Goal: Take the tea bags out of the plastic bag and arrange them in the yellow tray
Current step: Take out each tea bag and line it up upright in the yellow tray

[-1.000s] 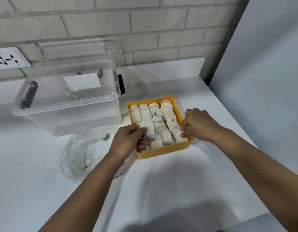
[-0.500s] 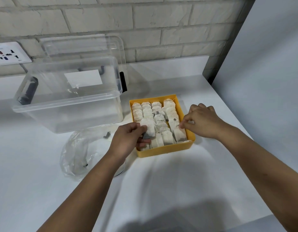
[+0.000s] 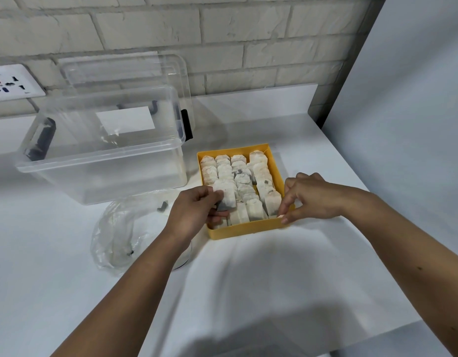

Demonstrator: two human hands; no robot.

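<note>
A square yellow tray (image 3: 248, 230) sits on the white counter, filled with several rows of white tea bags (image 3: 239, 173). My left hand (image 3: 193, 212) is at the tray's near left corner, fingers closed on one tea bag (image 3: 226, 197) held over the left row. My right hand (image 3: 310, 197) is at the tray's near right corner, thumb and forefinger pinched at the rim beside the last tea bag (image 3: 273, 202) of the right row. The crumpled clear plastic bag (image 3: 119, 233) lies on the counter left of my left forearm and looks nearly empty.
A large clear storage box (image 3: 101, 161) stands behind the plastic bag, its lid (image 3: 125, 70) leaning on the brick wall. A wall socket (image 3: 9, 85) is at far left. A pale panel (image 3: 416, 124) closes the right side. The counter's front edge runs at lower right.
My right hand has slid down from the right row of tea bags to the tray's near right corner. My left hand still holds the same tea bag, almost still.
</note>
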